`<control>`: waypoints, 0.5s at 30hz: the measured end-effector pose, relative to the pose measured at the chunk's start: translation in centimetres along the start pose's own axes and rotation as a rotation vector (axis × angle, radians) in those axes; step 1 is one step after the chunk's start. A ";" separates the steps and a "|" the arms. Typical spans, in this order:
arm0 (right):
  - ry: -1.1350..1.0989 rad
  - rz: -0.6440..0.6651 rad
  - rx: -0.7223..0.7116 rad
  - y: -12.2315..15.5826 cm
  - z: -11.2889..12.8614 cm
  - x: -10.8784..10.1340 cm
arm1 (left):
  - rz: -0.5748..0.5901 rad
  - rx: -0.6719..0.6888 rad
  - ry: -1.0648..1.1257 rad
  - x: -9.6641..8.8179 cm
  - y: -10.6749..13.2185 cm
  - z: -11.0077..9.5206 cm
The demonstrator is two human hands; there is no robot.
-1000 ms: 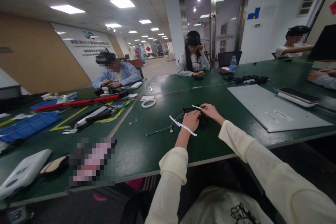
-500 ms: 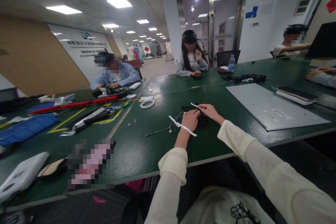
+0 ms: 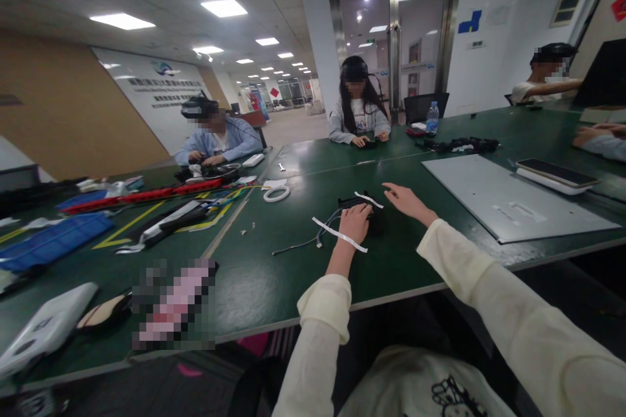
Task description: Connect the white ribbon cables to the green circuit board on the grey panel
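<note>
Head camera: you sit at a green table (image 3: 254, 300), cream sleeves turned up, with a small black device (image 3: 348, 202) on the tabletop in front of you, partly hidden under your left hand (image 3: 355, 221). Your left fingers lie across its top; whether they clench it or only rest there, you cannot tell from this angle. Your right hand (image 3: 408, 202) is free of any hold, raised just to the right of the device and apart from it, its index finger extended toward it and the others loosely curled.

One short white strip (image 3: 369, 200) lies slanted over the device, beyond your left fingertips. Another, longer white strip (image 3: 337, 234) crosses your left wrist. A thin grey cable (image 3: 298, 248) trails from beside the device toward your left.

Farther off on the left sit a white ring-shaped roll (image 3: 276, 200) and, well apart, a blue tray (image 3: 63, 244). On your right lies a flat grey panel (image 3: 469, 189), with a dark phone (image 3: 557, 171) atop a white object near its far edge. Across the table, a co-worker in grey sleeves (image 3: 337, 127) sits near a water bottle (image 3: 432, 119).
</note>
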State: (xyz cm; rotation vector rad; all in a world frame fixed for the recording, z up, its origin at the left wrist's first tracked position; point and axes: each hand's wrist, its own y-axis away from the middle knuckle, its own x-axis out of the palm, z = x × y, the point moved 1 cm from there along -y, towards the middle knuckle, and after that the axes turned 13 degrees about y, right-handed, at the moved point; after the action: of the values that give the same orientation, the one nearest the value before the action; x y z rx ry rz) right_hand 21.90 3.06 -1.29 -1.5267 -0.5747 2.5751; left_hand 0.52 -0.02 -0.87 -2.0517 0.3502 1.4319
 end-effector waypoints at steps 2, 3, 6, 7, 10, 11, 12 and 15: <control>0.182 -0.061 0.116 0.0 -3.3 -1.5 | -0.006 0.007 0.003 0.0 0.0 0.0; 0.270 -0.081 0.196 0.2 -5.2 -2.1 | -0.013 0.011 0.005 0.0 0.0 0.0; 0.464 -0.101 0.492 1.8 -10.7 -3.6 | -0.029 0.015 0.006 -0.1 0.1 -0.2; 0.497 -0.090 0.573 2.4 -12.1 -3.9 | -0.031 0.011 0.006 -0.2 0.1 -0.2; 0.515 -0.064 0.689 4.1 -15.0 -4.1 | -0.038 0.002 0.003 -0.4 0.2 -0.4; 0.512 -0.045 0.701 4.4 -15.6 -4.0 | -0.041 0.003 0.002 -0.4 0.2 -0.4; 0.513 -0.020 0.704 4.6 -16.0 -3.9 | -0.043 0.006 0.001 -0.4 0.2 -0.4; 0.541 0.048 0.670 4.6 -16.8 -3.3 | -0.049 0.015 0.004 -0.5 0.3 -0.4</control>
State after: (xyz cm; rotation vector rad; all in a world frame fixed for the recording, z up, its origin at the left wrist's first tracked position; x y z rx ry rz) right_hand 38.52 2.50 -7.41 -1.8252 0.3486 1.9150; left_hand 0.47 -0.52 -0.46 -2.0372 0.3095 1.3927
